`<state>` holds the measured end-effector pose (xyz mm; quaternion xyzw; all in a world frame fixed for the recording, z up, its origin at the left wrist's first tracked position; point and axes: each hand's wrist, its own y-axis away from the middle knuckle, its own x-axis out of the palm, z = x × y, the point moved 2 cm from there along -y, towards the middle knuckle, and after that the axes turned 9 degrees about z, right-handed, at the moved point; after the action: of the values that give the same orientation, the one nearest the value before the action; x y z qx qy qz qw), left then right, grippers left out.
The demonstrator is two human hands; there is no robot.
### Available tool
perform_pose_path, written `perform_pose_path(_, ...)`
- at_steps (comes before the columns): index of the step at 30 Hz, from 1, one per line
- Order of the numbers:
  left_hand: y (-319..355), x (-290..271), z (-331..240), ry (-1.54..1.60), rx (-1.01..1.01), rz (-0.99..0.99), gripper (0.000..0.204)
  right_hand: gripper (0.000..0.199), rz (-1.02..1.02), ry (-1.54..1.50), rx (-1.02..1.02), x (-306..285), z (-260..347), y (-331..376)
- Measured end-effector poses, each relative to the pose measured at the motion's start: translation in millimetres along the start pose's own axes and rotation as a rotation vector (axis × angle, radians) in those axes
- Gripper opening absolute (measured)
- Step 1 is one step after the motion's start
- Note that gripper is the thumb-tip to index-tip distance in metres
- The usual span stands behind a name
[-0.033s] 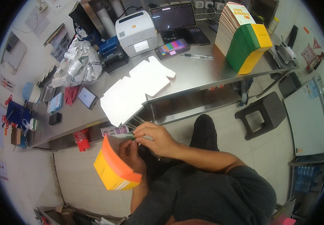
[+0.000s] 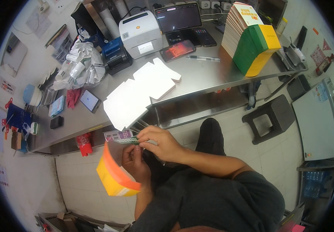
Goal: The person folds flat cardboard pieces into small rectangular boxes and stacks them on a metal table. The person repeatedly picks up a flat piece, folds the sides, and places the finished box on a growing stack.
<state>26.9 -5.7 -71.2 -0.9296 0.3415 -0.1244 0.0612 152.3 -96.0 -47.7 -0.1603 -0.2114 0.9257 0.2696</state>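
Note:
Between my hands is a partly folded cardboard box (image 2: 114, 178), yellow outside with an orange band and a green edge. My left hand (image 2: 136, 162) is closed around its near side, with the fingers partly hidden behind the cardboard. The thumb and fingers of my right hand (image 2: 157, 142) pinch the green edge at the far side. Just beyond my hands, a stack of flat white box blanks (image 2: 130, 101) lies on the steel table (image 2: 198, 77), reaching over its front edge.
A white label printer (image 2: 140, 33), a small dark printer (image 2: 114, 56) and a phone (image 2: 178, 50) stand at the back. Folded green and yellow cartons (image 2: 252, 50) are at the right. A plastic bag of rolls (image 2: 83, 67) sits left. A dark stool (image 2: 269, 118) is on the floor.
The box has turned slightly in my hands, its lower right corner shifting left. The picture on the phone's screen has changed. Both hands are nearly still.

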Motion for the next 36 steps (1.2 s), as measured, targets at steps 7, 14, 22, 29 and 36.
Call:
perform_pose_path(7, -3, -5, 6, 0.261, -0.057, 0.072, 0.006, 0.012, 0.127, -0.116, 0.023, -9, 3, -7)
perform_pose_path(14, -3, -9, 8, 0.286, -0.077, 0.110, 0.008, 0.011, 0.134, -0.140, 0.083, -12, 9, -7)
perform_pose_path(22, 6, -6, 14, 0.319, -0.090, 0.139, 0.018, 0.010, 0.056, -0.234, 0.162, -9, 12, 1)
perform_pose_path(29, 4, -20, 22, 0.377, -0.110, 0.162, 0.023, 0.012, 0.141, -0.142, 0.106, -2, 6, 6)
perform_pose_path(36, 2, -39, 22, 0.472, -0.163, 0.139, 0.015, 0.012, 0.134, -0.072, 0.111, 19, -3, 0)
